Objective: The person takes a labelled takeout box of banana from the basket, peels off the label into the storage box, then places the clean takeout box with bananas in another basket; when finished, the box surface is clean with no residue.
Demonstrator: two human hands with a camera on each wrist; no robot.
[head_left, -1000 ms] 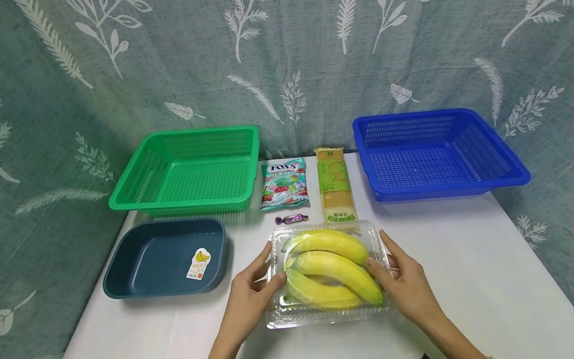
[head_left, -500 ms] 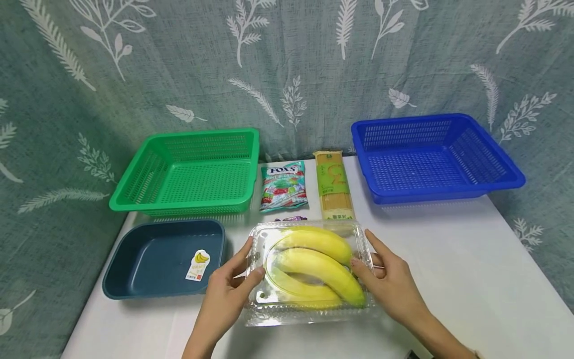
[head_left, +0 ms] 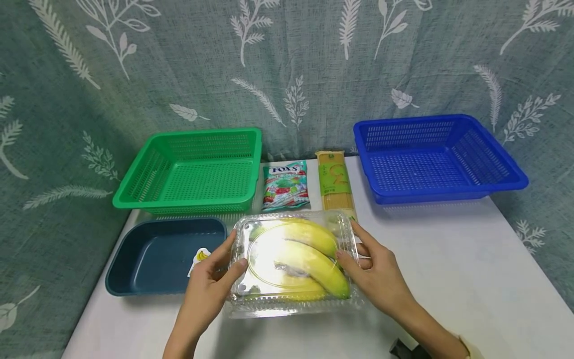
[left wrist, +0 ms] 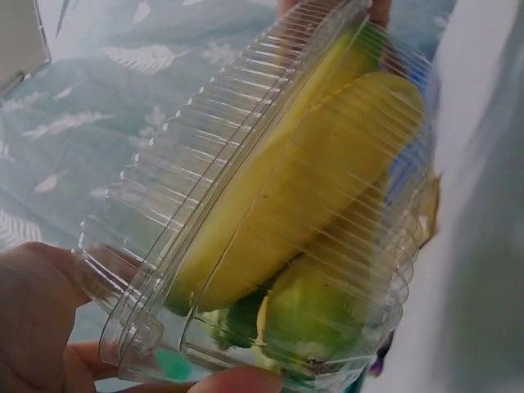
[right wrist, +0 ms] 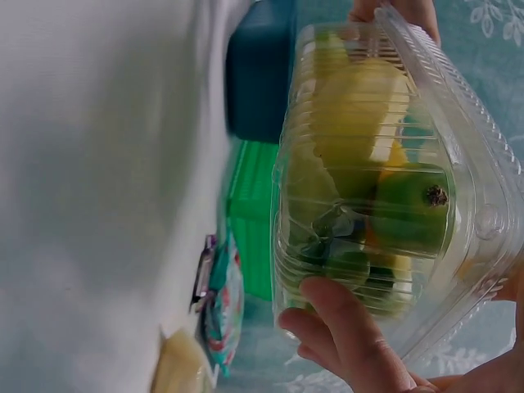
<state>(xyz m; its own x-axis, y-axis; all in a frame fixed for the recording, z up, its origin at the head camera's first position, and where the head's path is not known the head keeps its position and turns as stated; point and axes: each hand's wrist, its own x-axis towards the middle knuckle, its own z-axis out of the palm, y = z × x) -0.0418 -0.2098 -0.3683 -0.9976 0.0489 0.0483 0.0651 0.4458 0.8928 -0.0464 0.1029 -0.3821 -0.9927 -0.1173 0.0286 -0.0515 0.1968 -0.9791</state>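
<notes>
A clear plastic clamshell box [head_left: 264, 262] hangs above the white table, held level between both hands. Inside it lie several yellow bananas [head_left: 309, 257] with green ends. My left hand [head_left: 207, 284] grips the box's left side, thumb on top and fingers curled beneath the rim. The right hand [head_left: 378, 271] grips the opposite side, thumb on the lid; in the right wrist view its fingers [right wrist: 348, 327] press the ribbed wall. The lid is down over the fruit, and glare hides part of the bananas.
A dark blue tub [head_left: 157, 262] with a banana sticker [head_left: 197, 260] stands left, near the box. Behind are a green basket [head_left: 184, 205], a candy bag [head_left: 284, 185], a noodle pack [head_left: 335, 179] and a blue basket [head_left: 441, 193]. A purple-wrapped candy [right wrist: 203, 274] shows in the right wrist view.
Both hands have carried the box leftward and slightly up in the head view. It now covers the purple candy and part of the noodle pack, and the left hand overlaps the tub.
</notes>
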